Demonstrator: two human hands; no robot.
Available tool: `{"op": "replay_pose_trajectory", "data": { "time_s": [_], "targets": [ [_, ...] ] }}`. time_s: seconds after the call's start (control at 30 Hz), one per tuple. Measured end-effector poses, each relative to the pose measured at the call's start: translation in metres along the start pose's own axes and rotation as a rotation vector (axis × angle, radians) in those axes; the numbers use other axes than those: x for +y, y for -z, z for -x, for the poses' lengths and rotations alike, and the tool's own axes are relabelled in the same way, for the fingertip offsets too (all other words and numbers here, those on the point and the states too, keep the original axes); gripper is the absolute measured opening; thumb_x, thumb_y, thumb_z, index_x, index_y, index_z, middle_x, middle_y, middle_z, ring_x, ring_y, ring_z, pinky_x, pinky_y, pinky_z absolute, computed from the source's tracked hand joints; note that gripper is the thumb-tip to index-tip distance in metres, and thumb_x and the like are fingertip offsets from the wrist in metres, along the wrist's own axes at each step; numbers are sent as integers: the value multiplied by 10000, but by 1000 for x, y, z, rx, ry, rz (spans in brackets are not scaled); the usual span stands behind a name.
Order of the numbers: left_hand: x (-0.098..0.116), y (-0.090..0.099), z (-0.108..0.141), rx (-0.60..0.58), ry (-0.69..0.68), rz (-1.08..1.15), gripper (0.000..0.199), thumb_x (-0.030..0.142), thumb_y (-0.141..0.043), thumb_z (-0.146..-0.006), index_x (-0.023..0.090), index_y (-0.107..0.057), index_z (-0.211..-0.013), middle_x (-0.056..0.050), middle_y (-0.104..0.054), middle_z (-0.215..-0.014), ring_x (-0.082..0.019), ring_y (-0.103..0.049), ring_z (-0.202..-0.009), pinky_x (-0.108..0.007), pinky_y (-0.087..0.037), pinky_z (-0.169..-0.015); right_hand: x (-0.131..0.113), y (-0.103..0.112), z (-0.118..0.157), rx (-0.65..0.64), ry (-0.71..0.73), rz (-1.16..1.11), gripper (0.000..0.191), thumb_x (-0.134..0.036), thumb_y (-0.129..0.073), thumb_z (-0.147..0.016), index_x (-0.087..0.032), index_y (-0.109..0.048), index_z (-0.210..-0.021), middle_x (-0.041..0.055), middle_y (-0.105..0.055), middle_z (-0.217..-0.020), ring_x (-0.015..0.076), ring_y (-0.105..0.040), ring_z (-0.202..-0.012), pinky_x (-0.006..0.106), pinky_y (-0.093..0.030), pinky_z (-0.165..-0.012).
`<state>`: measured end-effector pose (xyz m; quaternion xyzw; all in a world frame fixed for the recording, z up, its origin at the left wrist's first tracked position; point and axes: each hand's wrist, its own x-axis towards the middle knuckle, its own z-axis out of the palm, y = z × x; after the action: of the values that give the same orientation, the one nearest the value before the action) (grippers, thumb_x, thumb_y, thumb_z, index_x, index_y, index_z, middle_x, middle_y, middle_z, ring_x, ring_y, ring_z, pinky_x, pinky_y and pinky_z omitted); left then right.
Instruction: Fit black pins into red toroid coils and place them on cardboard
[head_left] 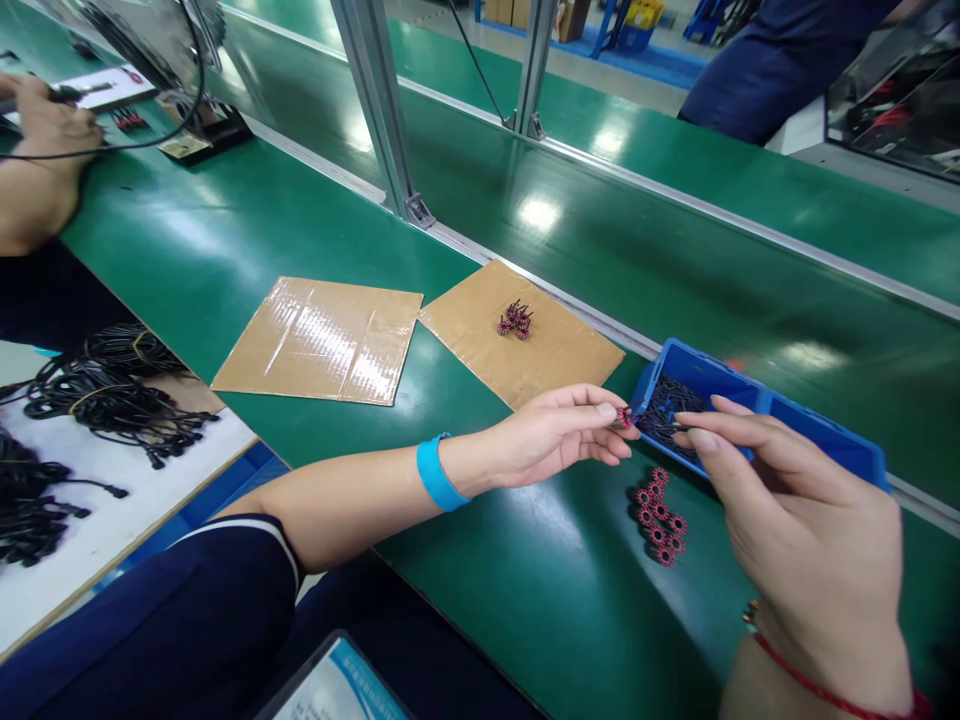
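Nearest, a thin dark piece (683, 428) is clamped in the grip of the right hand (817, 535), and past it loose red rings (660, 514) are grouped on the green counter (510, 600). Slightly farther, a small red part (623, 417) is pinched in the grip of the left hand (551, 440), before a blue bin (817, 428) in which dark pieces (666, 402) are piled; the step in hand is judged to be the fitting of piece to part, for which steady alignment of both seems called for, though whether they touch cannot be told. Beyond, a red-and-black cluster (515, 320) is laid on a cardboard sheet (480, 345).
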<state>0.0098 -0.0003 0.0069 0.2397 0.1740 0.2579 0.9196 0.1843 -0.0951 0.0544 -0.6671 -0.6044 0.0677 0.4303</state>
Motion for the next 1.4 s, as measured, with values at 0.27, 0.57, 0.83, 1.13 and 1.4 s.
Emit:
{"op": "replay_pose_trajectory", "data": {
  "time_s": [0.27,0.57,0.83,1.13,1.4],
  "targets": [
    [-1,1,0,-15,-7,4,171,216,-746,-843,135,-646,-955,-54,-733,-870,-122,-696,-721,-279,-487,-722,0,-2,0,-27,12,-6,110,-341,-701,-924,-345,-790,-988,-22,-806,-984,265,-714,-1154,457,-558,-986],
    [0,0,1,-10,13,10,169,206,-759,-839,142,-656,-957,-37,-728,-846,-118,-695,-725,-276,-493,-728,-1,-5,-4,-71,106,52,152,-326,-668,-946,-340,-782,-1045,-25,-811,-963,248,-739,-1115,458,-582,-1020],
    [1,1,-1,-30,7,74,172,139,-776,-799,135,-687,-946,-36,-738,-867,-120,-713,-752,-255,-508,-739,1,-4,-5,-82,125,67,194,-298,-649,-959,-327,-775,-1102,-29,-816,-978,230,-742,-1119,448,-562,-1071],
    [3,2,-1,-74,15,76,204,110,-722,-837,95,-724,-1040,-97,-759,-978,-140,-738,-882,-276,-541,-887,22,4,-13,47,-21,182,197,-400,-640,-936,-305,-810,-967,42,-819,-965,341,-707,-1183,512,-552,-1017],
    [16,23,-21,109,-172,-556,131,101,-636,-880,151,-548,-963,-74,-713,-993,-148,-728,-909,-351,-555,-909,52,6,-25,-217,-56,582,694,-510,-465,-901,-83,-553,-1441,242,-670,-1328,448,-651,-1199,640,-508,-998]
  ]
}}
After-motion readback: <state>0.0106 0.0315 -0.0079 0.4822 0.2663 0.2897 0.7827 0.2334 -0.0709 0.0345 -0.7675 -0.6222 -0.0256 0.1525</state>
